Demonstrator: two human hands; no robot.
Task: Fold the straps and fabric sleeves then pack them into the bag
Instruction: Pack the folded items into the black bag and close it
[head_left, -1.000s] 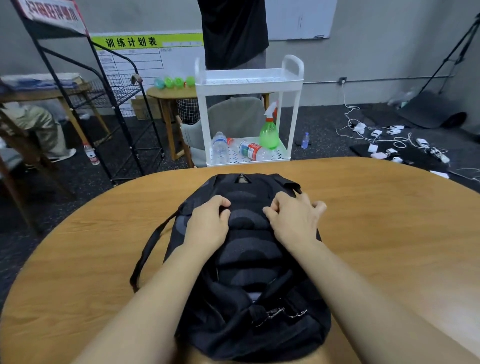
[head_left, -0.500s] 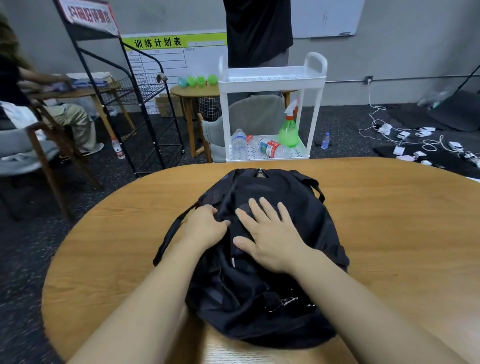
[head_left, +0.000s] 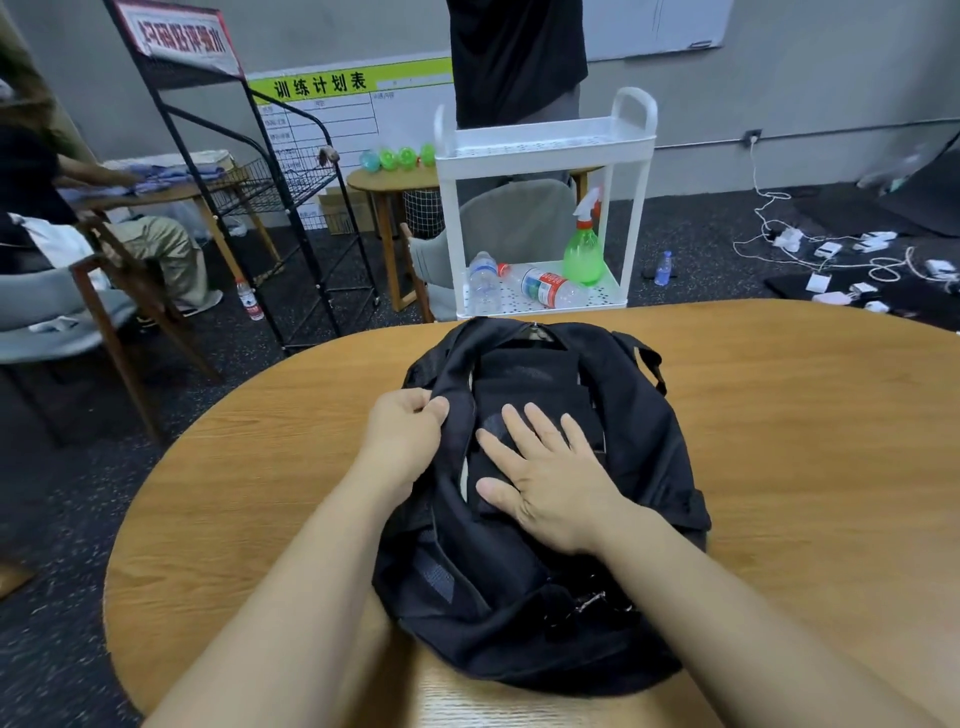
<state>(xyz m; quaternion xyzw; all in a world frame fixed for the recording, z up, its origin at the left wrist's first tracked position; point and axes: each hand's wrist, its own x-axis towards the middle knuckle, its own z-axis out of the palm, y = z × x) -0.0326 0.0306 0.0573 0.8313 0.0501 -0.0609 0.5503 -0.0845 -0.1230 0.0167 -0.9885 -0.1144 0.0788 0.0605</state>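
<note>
A black backpack (head_left: 644, 457) lies back-side up on the round wooden table (head_left: 810, 426), its top toward the far edge. My left hand (head_left: 402, 439) grips the left shoulder strap (head_left: 457, 379), which runs over the bag's left side. My right hand (head_left: 550, 483) lies flat with straight, spread fingers, pressing on the black back panel (head_left: 535, 384) in the middle of the bag. A second strap (head_left: 649, 364) loops at the bag's right shoulder. A metal clip (head_left: 587, 603) shows near the bag's bottom end. No separate fabric sleeves are visible.
Beyond the table's far edge stands a white cart (head_left: 540, 156) holding water bottles and a green spray bottle (head_left: 584, 254). A person in black (head_left: 514, 57) stands behind it. A black wire rack (head_left: 270, 197) and a seated person (head_left: 31, 171) are at the left; cables (head_left: 831, 254) lie on the floor at the right.
My right hand went from curled on the bag to flat on its back panel. My left hand took hold of the left strap and drew it over the bag. The view shifted left.
</note>
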